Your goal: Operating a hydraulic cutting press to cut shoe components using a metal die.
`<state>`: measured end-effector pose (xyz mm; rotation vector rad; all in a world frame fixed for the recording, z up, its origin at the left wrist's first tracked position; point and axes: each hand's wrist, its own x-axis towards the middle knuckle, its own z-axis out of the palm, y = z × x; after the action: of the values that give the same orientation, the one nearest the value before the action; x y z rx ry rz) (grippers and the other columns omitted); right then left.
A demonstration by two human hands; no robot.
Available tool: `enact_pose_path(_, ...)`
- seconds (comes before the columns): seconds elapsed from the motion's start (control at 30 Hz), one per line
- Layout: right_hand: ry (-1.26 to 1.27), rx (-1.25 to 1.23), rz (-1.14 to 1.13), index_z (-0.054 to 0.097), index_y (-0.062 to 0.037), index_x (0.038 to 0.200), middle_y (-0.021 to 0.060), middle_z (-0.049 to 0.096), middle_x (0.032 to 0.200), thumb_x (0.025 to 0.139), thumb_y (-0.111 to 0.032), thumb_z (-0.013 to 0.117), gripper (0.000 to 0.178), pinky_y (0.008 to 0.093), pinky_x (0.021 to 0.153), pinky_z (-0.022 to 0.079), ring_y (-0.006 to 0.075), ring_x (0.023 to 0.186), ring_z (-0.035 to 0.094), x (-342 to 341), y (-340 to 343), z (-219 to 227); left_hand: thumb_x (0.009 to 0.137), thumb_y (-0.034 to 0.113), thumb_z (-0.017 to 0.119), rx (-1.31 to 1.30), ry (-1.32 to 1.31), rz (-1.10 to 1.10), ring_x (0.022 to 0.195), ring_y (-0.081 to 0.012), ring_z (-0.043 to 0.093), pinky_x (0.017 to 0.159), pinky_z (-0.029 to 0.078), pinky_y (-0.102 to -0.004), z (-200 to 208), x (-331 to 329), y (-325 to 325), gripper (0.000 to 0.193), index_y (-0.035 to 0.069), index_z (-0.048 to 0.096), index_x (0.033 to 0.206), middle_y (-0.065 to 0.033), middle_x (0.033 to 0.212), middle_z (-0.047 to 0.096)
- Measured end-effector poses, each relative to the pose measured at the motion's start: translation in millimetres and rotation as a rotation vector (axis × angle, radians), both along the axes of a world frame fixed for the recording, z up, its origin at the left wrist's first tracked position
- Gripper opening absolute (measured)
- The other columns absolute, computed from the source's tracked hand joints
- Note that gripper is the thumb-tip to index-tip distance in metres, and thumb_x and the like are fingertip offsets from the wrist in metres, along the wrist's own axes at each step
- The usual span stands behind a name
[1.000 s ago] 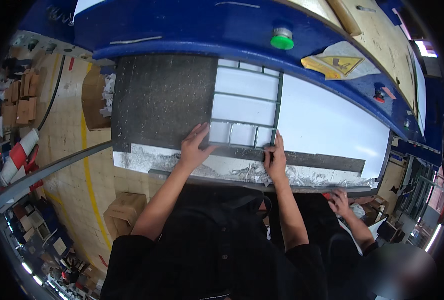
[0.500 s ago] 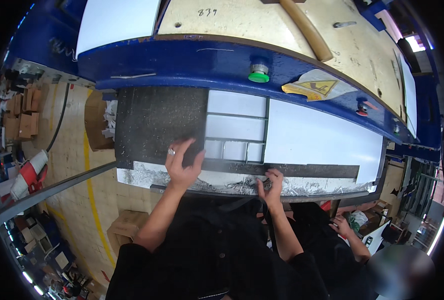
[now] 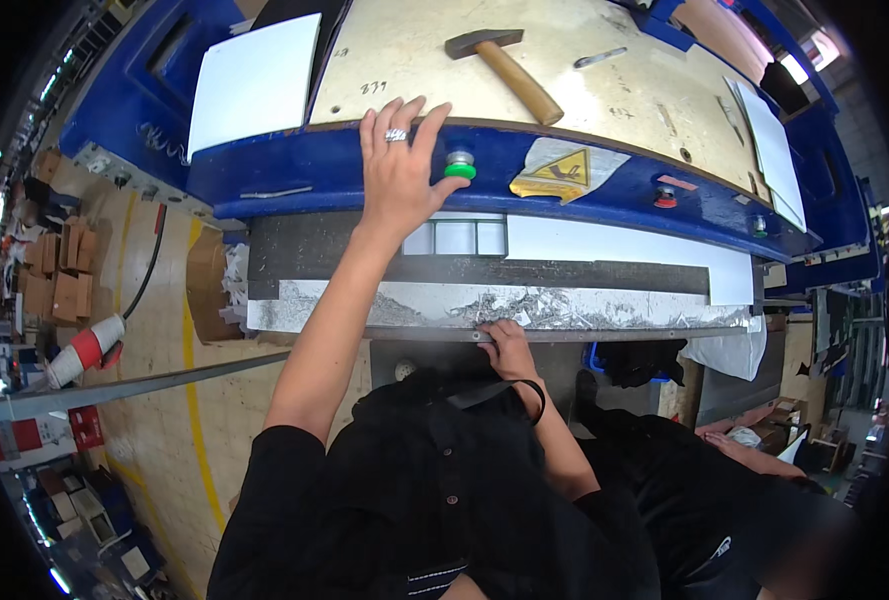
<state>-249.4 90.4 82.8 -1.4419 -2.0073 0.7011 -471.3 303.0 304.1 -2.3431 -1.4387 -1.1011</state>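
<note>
1. The left hand [image 3: 401,165] is stretched far forward on a nearly straight arm, palm down, its fingers apart and extended over the upper edge of the long blue metal beam [image 3: 344,178]; a silver-coloured ring sits on one finger.
2. Its thumb points right and meets the near edge of the round green push button [image 3: 460,171]; whether it presses cannot be told.
3. The right hand [image 3: 507,350] stays low and near the body, elbow bent, fingers curled at the dark metal rail [image 3: 614,337] along the near edge; I cannot tell whether they grip it.
4. The two hands are well apart, the left far, the right near.
5. The thin green metal frame with rectangular compartments [image 3: 476,238] lies between them in depth, just right of the left wrist and beyond the right hand; its far part is hidden beneath the beam.
6. White sheet material [image 3: 624,241] extends right from the frame, and a dark grey flat bed [image 3: 299,248] shows to the left.
7. Above the beam, a wooden-handled hammer [image 3: 520,82] lies on a pale wooden board [image 3: 394,65], right of the left hand.
</note>
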Motion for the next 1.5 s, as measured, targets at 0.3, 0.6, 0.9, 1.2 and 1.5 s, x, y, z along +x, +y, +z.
enact_pose_path(0.3,0.035,0.007,-0.038,0.068,-0.0063,0.108,0.0126,0.063,0.100,0.077,-0.005,0.075,0.032,0.0445,0.090,0.045,0.0356,0.101,0.058,12.1,41.7,37.9,0.058,0.037,0.093,0.031,-0.047,0.045,0.129,-0.0329,0.045,0.114,0.026,-0.0569,15.3,18.0,-2.0,0.082,0.013,0.059,0.129,-0.0115,0.133,0.052)
enact_pose_path(0.6,0.009,0.012,-0.058,0.069,-0.0084,0.109,0.0119,0.062,0.100,0.079,-0.008,0.076,0.031,0.0452,0.092,0.044,0.0353,0.103,0.057,16.5,53.4,101.6,0.067,0.036,0.088,-0.100,-0.040,-0.044,0.133,-0.0368,0.039,0.116,0.021,-0.0564,62.5,15.7,-20.9,0.081,0.013,0.052,0.135,-0.0163,0.138,0.047)
enact_pose_path(0.9,-0.010,0.031,-0.099,0.070,-0.0079,0.108,0.0129,0.060,0.092,0.076,-0.016,0.080,0.034,0.0457,0.087,0.044,0.0361,0.095,0.057,6.7,39.7,107.3,0.072,0.031,0.086,-0.172,-0.032,-0.066,0.135,-0.0369,0.037,0.118,0.019,-0.0571,68.3,9.7,-34.9,0.080,0.012,0.049,0.140,-0.0167,0.143,0.045)
enact_pose_path(1.2,-0.149,-0.011,-0.159,0.072,-0.0116,0.106,0.0112,0.060,0.100,0.073,-0.020,0.084,0.036,0.0453,0.093,0.043,0.0348,0.104,0.056,6.6,40.1,108.9,0.072,0.030,0.085,-0.132,-0.012,-0.047,0.133,-0.0378,0.040,0.117,0.021,-0.0560,69.6,22.7,-38.1,0.076,0.011,0.051,0.137,-0.0177,0.140,0.047)
enact_pose_path(1.5,-0.166,-0.066,-0.125,0.071,-0.0102,0.106,0.0125,0.060,0.108,0.075,-0.016,0.081,0.032,0.0454,0.095,0.042,0.0336,0.110,0.054,19.1,25.5,75.9,0.076,0.028,0.083,-0.110,0.028,-0.022,0.132,-0.0349,0.046,0.117,0.026,-0.0529,60.7,32.4,-33.7,0.067,0.011,0.056,0.135,-0.0163,0.137,0.053)
